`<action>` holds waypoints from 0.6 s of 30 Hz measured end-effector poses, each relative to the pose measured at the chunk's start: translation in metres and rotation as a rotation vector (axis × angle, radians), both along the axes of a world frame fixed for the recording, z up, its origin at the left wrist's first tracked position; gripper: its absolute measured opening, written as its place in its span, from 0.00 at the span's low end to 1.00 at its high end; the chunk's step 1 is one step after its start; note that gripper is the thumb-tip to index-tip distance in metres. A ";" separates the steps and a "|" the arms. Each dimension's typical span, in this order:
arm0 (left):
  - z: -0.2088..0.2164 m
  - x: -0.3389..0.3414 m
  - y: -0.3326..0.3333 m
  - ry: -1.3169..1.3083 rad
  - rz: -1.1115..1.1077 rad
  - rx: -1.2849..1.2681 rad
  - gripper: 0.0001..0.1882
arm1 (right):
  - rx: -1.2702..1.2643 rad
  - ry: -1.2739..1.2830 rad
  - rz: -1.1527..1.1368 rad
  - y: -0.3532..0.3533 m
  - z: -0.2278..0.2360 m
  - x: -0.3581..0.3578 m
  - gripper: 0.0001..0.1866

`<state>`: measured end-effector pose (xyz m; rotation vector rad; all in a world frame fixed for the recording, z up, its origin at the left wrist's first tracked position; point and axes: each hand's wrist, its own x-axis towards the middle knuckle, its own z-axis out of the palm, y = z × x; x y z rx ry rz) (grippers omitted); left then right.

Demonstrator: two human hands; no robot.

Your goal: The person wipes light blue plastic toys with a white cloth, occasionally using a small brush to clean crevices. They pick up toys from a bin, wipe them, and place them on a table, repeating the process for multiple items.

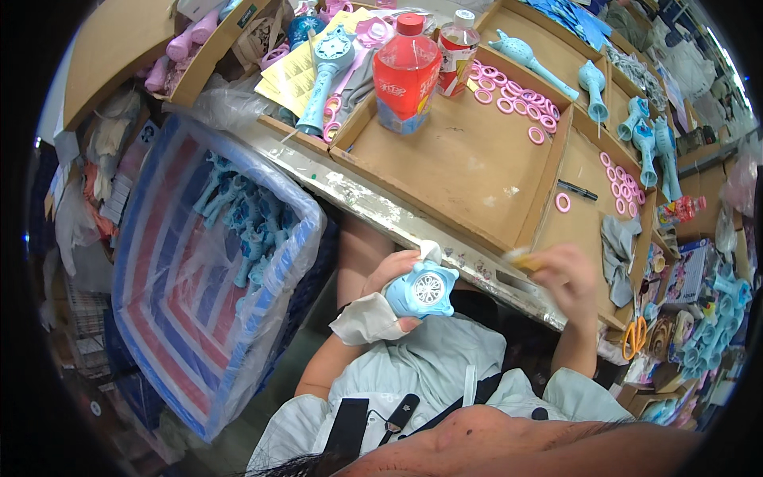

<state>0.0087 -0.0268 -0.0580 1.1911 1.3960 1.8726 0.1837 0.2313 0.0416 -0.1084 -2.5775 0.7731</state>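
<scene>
My left hand is closed around a light blue toy piece with small rounded bumps and a round white grille facing up. A white cloth is bunched in the same hand, under and beside the piece. Over the table's front edge is my right hand, blurred by motion, its fingers bent together. Something small and pale yellow shows at its fingertips, too smeared to name. The two hands are apart, with the blue piece held above my lap.
A shallow cardboard tray on the table holds pink rings, a red-labelled bottle and light blue wands. A black marker and grey cloth lie right. Orange-handled scissors hang nearby. A plastic-lined striped bag holds blue parts.
</scene>
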 end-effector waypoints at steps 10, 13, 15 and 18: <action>0.008 0.002 -0.006 0.016 -0.039 0.018 0.41 | -0.014 -0.211 0.356 -0.049 0.035 -0.046 0.11; 0.009 0.001 -0.004 0.185 -0.027 -0.059 0.42 | -0.029 -0.307 0.352 -0.041 0.043 -0.045 0.11; 0.009 0.002 -0.002 0.130 -0.038 -0.041 0.42 | 0.054 -0.287 0.223 -0.041 0.046 -0.042 0.12; 0.009 0.005 -0.002 -0.037 -0.037 -0.045 0.42 | 0.023 -0.248 0.228 -0.050 0.041 -0.043 0.10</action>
